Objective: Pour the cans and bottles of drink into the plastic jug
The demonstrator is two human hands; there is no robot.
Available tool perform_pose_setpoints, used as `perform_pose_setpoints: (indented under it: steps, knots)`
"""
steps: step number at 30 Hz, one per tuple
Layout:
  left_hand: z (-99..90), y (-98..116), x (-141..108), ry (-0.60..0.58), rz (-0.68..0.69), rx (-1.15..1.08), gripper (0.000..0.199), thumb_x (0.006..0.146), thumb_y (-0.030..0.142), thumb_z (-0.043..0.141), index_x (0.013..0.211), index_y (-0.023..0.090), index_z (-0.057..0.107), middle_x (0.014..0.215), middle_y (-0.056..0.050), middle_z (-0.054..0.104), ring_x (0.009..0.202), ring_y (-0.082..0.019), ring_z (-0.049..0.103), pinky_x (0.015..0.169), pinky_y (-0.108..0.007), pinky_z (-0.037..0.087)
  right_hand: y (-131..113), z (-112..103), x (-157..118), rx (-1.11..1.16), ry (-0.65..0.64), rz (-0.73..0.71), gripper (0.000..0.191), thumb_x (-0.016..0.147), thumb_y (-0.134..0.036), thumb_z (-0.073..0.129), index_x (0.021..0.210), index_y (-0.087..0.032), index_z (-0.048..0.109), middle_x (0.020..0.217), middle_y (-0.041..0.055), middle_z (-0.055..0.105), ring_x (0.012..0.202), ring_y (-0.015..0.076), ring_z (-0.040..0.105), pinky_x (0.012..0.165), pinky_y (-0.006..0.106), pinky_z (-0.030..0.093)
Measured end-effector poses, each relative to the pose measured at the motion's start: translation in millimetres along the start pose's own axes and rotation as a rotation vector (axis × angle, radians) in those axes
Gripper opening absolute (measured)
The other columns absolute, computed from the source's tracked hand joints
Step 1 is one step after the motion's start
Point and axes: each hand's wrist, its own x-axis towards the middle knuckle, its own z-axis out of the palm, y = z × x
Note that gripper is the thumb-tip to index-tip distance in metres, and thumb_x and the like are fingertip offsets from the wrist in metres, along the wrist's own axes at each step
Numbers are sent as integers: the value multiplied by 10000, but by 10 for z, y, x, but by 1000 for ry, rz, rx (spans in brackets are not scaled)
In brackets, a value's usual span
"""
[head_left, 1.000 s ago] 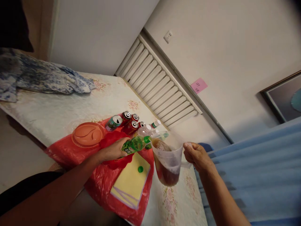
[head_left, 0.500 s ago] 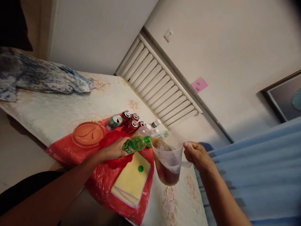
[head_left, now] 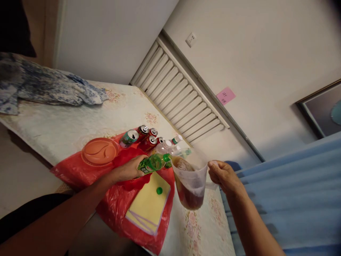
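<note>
My left hand [head_left: 132, 167] is closed round a green-labelled plastic bottle [head_left: 153, 163], tilted so its neck meets the rim of a clear plastic jug [head_left: 189, 185]. Brown liquid with bubbles on top partly fills the jug. By its handle my right hand [head_left: 223, 177] grips the jug, off to the right. A loose green bottle cap [head_left: 159, 191] lies on a folded yellow cloth [head_left: 149, 204] below the bottle. Behind my left hand is a red scalloped dish [head_left: 125, 156], partly covered by the hand.
On the red plastic sheet [head_left: 112, 213] are an orange divided plate [head_left: 100, 152], a green can [head_left: 129, 138] and several red cans [head_left: 147, 144]. Clear bottles [head_left: 163, 146] stand behind the jug. A patterned cloth [head_left: 58, 87] lies at left; a radiator [head_left: 181, 89] lines the wall.
Almost nothing differs. Both hands hold the bottle and jug in nearly the same place, with the bottle still tilted at the jug's rim.
</note>
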Motion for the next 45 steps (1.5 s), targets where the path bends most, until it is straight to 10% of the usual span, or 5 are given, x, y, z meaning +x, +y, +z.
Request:
perform_pose_setpoints:
  steps: [45]
  knots:
    - [4, 12, -13, -1, -5, -7, 594, 625, 190, 599, 1214, 202, 524, 1073, -61, 677, 904, -255, 645, 664, -294, 506, -5, -17, 0, -14, 1, 25, 617, 659, -678, 767, 507, -232, 368, 412, -101, 260, 385, 33, 158, 371, 214, 110]
